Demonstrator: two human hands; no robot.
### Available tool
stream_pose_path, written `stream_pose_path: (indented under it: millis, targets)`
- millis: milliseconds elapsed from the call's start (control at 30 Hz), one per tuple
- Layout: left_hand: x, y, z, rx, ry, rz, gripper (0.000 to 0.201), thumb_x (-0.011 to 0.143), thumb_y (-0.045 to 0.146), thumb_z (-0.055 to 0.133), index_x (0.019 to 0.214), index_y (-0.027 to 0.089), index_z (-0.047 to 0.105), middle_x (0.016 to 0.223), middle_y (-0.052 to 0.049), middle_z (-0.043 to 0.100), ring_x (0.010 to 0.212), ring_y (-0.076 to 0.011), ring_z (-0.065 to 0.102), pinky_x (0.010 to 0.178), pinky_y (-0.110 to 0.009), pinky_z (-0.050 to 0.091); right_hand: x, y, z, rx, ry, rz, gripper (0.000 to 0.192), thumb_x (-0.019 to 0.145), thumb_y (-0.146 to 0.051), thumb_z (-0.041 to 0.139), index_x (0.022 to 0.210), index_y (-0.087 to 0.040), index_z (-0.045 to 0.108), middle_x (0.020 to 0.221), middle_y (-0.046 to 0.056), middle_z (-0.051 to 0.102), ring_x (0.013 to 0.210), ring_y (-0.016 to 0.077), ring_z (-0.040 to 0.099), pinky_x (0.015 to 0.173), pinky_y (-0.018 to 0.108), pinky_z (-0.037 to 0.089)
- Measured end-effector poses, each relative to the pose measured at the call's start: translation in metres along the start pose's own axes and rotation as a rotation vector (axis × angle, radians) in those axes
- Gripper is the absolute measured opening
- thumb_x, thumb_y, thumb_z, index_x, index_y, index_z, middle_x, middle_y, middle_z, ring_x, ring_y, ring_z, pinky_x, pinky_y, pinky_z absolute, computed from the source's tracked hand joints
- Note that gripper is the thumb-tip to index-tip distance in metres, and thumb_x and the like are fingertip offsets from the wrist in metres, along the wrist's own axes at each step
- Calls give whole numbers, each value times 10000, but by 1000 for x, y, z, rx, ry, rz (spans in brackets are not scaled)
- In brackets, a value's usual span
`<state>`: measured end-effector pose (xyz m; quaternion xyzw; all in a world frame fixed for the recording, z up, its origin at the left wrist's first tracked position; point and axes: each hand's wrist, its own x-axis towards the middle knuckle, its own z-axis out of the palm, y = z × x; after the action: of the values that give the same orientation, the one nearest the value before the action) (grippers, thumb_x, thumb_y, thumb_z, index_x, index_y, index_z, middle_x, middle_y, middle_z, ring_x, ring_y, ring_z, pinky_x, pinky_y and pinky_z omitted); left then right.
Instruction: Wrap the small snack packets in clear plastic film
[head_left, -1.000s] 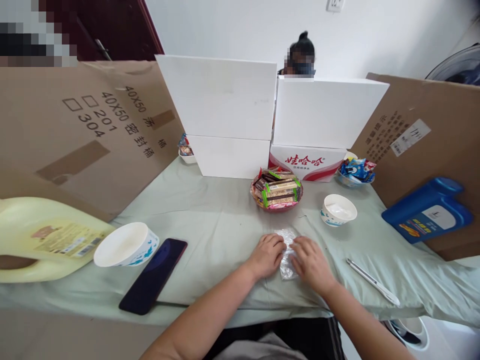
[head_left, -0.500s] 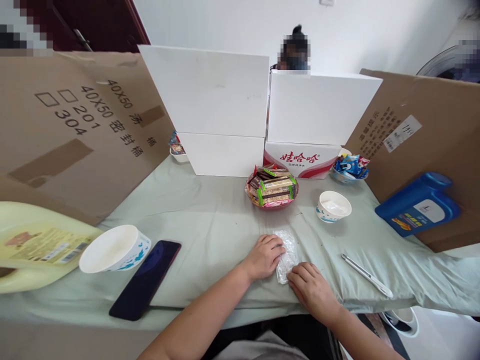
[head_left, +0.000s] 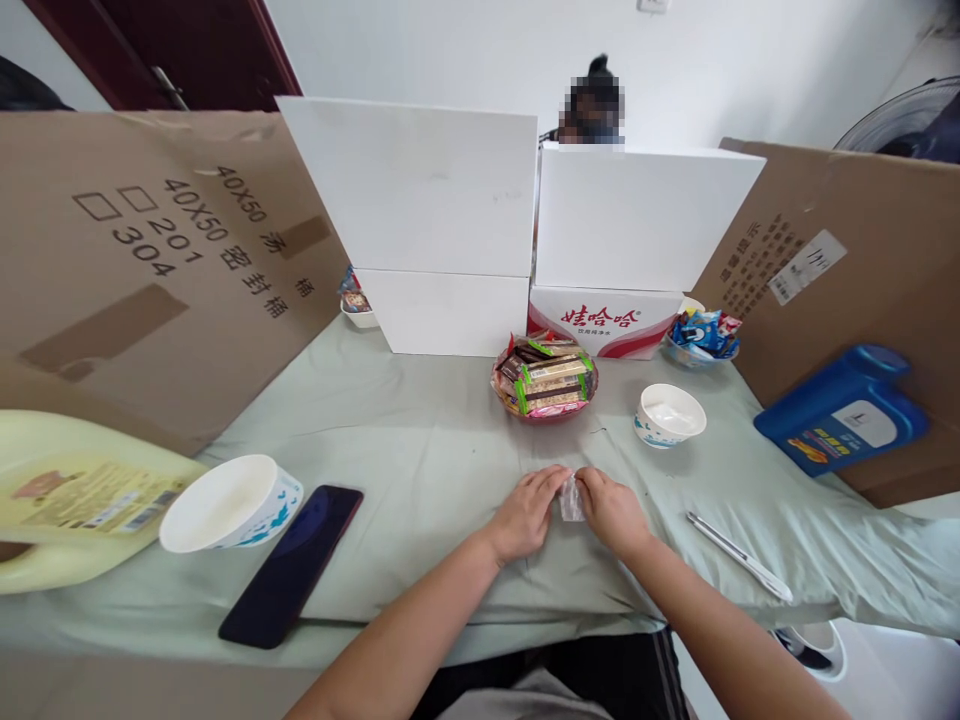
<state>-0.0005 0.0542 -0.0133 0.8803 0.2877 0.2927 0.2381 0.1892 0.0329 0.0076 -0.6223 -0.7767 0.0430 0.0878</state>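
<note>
A small folded piece of clear, crinkled plastic (head_left: 572, 500) rests on the green cloth between my two hands. My left hand (head_left: 529, 510) pinches its upper left edge with fingers closed together. On the other side my right hand (head_left: 611, 510) grips the upper right edge, its fingers curled over the plastic. The fingertips of both hands almost meet at the top and hide that part of it. Just beyond them stands a basket (head_left: 544, 415) heaped with wrapped snack bars (head_left: 553, 385).
Right: a paper bowl (head_left: 670, 425), a silver pen-like tool (head_left: 739, 556), a blue bottle (head_left: 844, 410) and a bowl of packets (head_left: 701, 335). Left: a phone (head_left: 292, 565), a larger paper bowl (head_left: 255, 510) and a yellow jug (head_left: 82, 500). White boxes (head_left: 442, 200) and cardboard (head_left: 172, 270) surround the table; a person sits behind.
The plastic has gone from a longer flat strip to a shorter folded piece. My right hand has moved up and away from me to its top edge, closer to my left hand.
</note>
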Motion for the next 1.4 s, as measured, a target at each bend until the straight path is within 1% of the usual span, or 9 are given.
stream_pose_path:
  millis: [133,267,433,633,767,1000,1100,1233,1400]
  targets:
    - [-1,2,1,10,9,-31,662,789,11,402,1414,213,313,1396,-116,455,1295,-221,434,1061,-436,411,12,-7,13,-73,-23,45,178,968,-199,371,952,-190,549,882,55,642,699,154,631,580,256,358]
    - [2,7,-1,95,20,-97,249,881,132,485,1076,207,621,1309,-91,515,1206,-243,475,1024,-435,429,10,-14,20,-115,-16,41,141,944,-175,412,971,-193,549,893,52,616,724,152,617,591,256,347]
    - [6,7,2,179,90,-248,55,843,170,618,871,201,655,1068,-60,614,1113,-257,488,964,-453,435,11,-6,18,-138,49,39,185,968,-252,401,921,-183,566,864,65,602,744,169,585,645,270,371]
    - [7,6,1,215,69,-298,264,783,197,676,1043,220,633,1244,-83,550,1223,-309,417,995,-520,392,7,16,-1,-143,209,64,203,929,-181,439,1047,-142,600,1062,152,602,1016,259,529,862,393,413]
    - [6,5,1,204,73,-283,290,770,179,649,1057,210,615,1240,-89,557,1230,-310,422,1010,-522,389,-7,5,-1,-47,190,-222,263,905,-172,505,1145,-222,600,1215,75,595,1176,211,480,992,359,394]
    - [1,0,-2,109,158,-223,306,747,121,574,1042,203,570,1132,-86,591,1115,-275,509,980,-492,433,-22,2,1,30,50,-300,235,865,-120,541,1021,-242,668,1027,16,676,938,158,585,852,269,477]
    - [3,0,-2,110,149,-238,232,741,112,579,955,201,585,1100,-77,598,1094,-270,515,959,-477,443,-7,36,-31,-20,66,-180,266,915,-144,464,1038,-251,673,1036,28,674,966,146,591,858,260,470]
    - [6,2,-2,120,150,-269,195,731,99,579,889,212,599,1080,-67,599,1084,-265,523,940,-464,454,35,94,-87,-133,141,163,378,981,-195,309,1223,-154,596,1259,164,561,1207,270,474,1019,461,362]
    - [8,5,-4,111,145,-282,184,720,95,565,851,216,607,1064,-69,598,1077,-267,523,932,-460,461,90,133,-102,-153,-188,391,264,947,-306,508,1140,-159,613,1169,120,594,1056,237,576,898,442,480]
